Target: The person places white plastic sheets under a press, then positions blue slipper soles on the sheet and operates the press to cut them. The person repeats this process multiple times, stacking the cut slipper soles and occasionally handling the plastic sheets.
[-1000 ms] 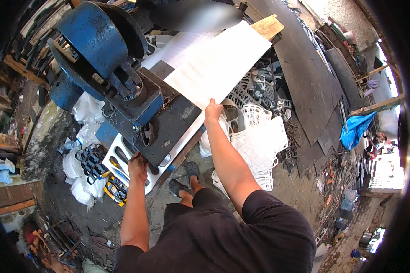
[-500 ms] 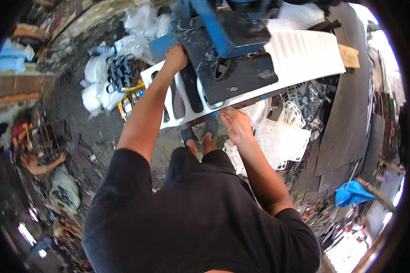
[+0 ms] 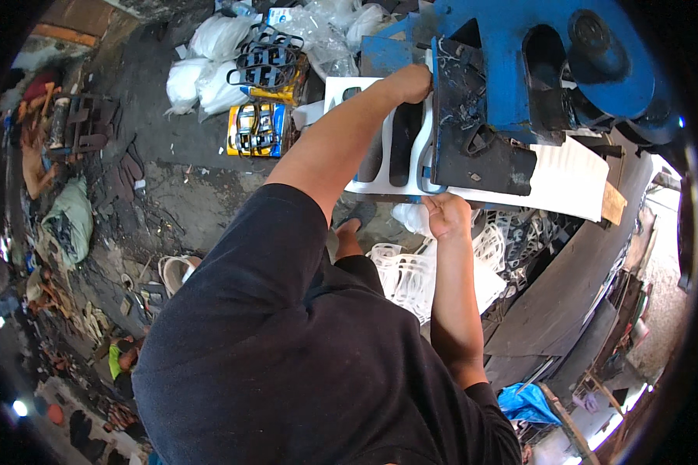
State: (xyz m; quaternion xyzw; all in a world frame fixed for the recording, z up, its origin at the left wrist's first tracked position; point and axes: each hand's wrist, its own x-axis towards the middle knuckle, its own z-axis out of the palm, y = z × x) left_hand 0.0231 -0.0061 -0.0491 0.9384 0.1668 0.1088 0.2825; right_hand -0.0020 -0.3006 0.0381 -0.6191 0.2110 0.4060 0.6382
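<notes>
A white foam sheet [image 3: 551, 174] with long rounded cut-outs lies on the bed of a blue press [image 3: 512, 70]. Over part of it sits a scuffed black board [image 3: 485, 167], beneath the press head. My left hand [image 3: 411, 83] reaches across the sheet, its fingers curled at the board's left edge. Along the sheet's near edge, my right hand [image 3: 447, 215] is partly closed beside a thin blue-edged cutting die [image 3: 430, 184]; its fingertips are partly hidden, and what they hold cannot be made out.
Black strap-like cut pieces [image 3: 267, 58] and a yellow-blue box [image 3: 256, 130] lie left of the press, by white plastic bags [image 3: 209, 77]. White cut-out scraps [image 3: 403, 275] are piled below it. Dark sheets [image 3: 551, 302] lean at the right.
My view has turned, so the press and sheet appear farther right. My left hand stays by the black board's left edge; my right hand stays near the sheet's near edge.
</notes>
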